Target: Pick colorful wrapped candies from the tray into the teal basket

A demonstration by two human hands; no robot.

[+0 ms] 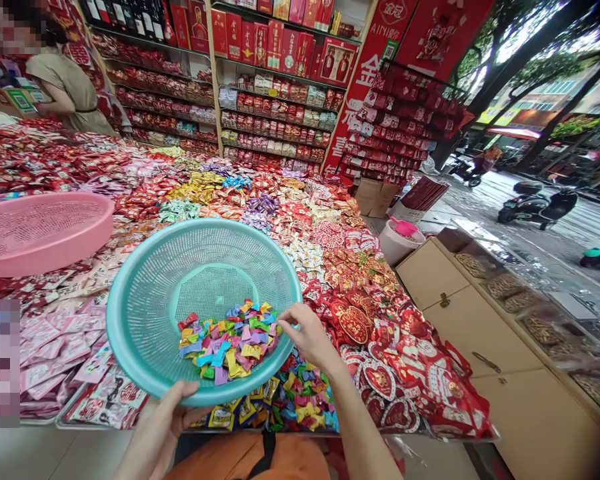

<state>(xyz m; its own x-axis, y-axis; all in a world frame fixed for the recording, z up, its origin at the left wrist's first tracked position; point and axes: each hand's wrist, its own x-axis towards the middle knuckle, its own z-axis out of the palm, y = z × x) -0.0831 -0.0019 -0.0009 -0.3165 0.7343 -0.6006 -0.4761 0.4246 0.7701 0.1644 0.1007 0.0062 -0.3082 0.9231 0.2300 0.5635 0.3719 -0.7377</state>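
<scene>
A turquoise plastic basin (145,280) with a mesh pattern tilts toward me over the candy display. Wrapped candies (235,343) in several bright colours lie heaped in its near right part. My left hand (173,417) is closed on the near rim, thumb on top and fingers underneath. At the right rim, my right hand (305,333) has its thumb and fingers curled together by the heap; whatever is between the fingertips is hidden. Below the basin, more colourful wrapped candies (307,400) fill a section beside yellow-and-black packets (225,417).
A pink basin (50,247) rests at left on red packets. Red heart-shaped packs (380,380) cover the right side. Beyond stand shelves (280,103) of boxes and sweets, and a person (73,87). A cabinet (470,320) and a bucket (397,243) stand right.
</scene>
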